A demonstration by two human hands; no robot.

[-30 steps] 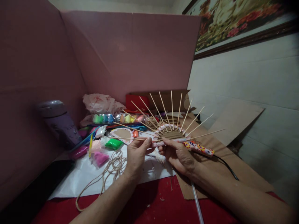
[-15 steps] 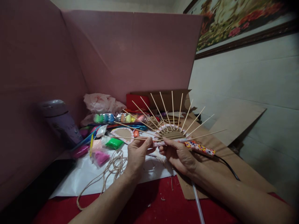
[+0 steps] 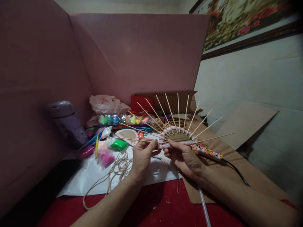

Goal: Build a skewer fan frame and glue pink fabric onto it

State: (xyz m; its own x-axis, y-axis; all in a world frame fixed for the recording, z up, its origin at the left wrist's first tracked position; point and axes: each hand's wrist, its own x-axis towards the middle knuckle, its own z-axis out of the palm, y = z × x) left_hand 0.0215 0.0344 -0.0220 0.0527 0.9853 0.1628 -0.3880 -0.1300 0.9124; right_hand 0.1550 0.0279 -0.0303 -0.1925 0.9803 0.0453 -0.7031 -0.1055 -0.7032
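Both hands hold a half-round cardboard piece [image 3: 176, 137] with a pink-and-white patterned rim, upright above the table. Several thin wooden sticks [image 3: 178, 110] fan out from its curved edge like rays. My left hand [image 3: 143, 157] pinches the left end of the straight lower edge, near the lowest stick on that side. Along the same edge, my right hand [image 3: 187, 159] grips with the thumb on the near face and curled fingers below. A matching half-round piece [image 3: 127, 136] lies on the white sheet beyond my left hand.
A loose jute cord [image 3: 119, 165], bagged coloured clay [image 3: 119, 144] and a purple bottle [image 3: 68, 123] are at left. To the right, a flower-patterned handle [image 3: 208, 152] with a black cable lies on cardboard [image 3: 243, 171]. A clear rod [image 3: 204, 205] is in front.
The camera view has turned slightly, so everything sits a little further right in the picture. Both hands keep the same hold on the half-round piece.
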